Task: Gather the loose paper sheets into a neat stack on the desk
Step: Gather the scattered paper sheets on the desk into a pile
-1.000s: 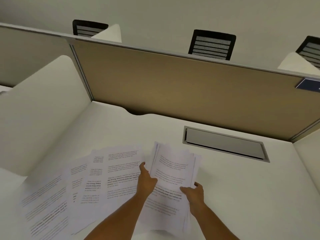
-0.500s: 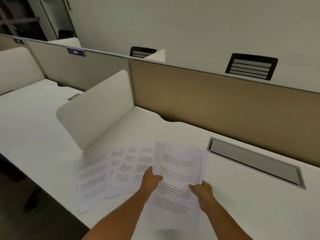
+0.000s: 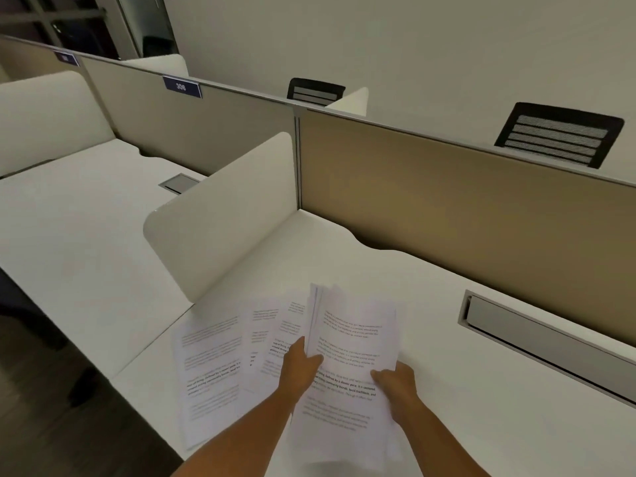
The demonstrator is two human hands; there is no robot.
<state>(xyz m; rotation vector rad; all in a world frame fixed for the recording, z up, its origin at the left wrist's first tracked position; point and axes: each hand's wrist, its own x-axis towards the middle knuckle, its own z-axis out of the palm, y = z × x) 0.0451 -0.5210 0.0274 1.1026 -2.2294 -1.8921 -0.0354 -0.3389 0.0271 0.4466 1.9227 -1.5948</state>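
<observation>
Both hands have a grip on the gathered bundle of sheets (image 3: 354, 339). The left hand (image 3: 299, 368) pinches its left edge, thumb on the printed top page and fingers hidden underneath; the right hand (image 3: 395, 382) pinches the right edge the same way. The pages in the bundle are not squared: their top corners fan out unevenly at the far left.

Over the last second the two-handed hold is unchanged, and the bundle has stayed in front of the person while the head has turned left, bringing the neighbouring desk into view. No new sheet has joined the bundle in that time, so the task looks about midway.

To the left, three or so loose sheets (image 3: 213, 366) lie overlapping flat on the white surface (image 3: 481, 390), the nearest one tucked just under the left hand. They probably come next, and then the stack needs tapping square.

Behind stand a white side divider (image 3: 220, 215), a tan back panel (image 3: 447, 208) and a grey cable hatch (image 3: 550, 346).
</observation>
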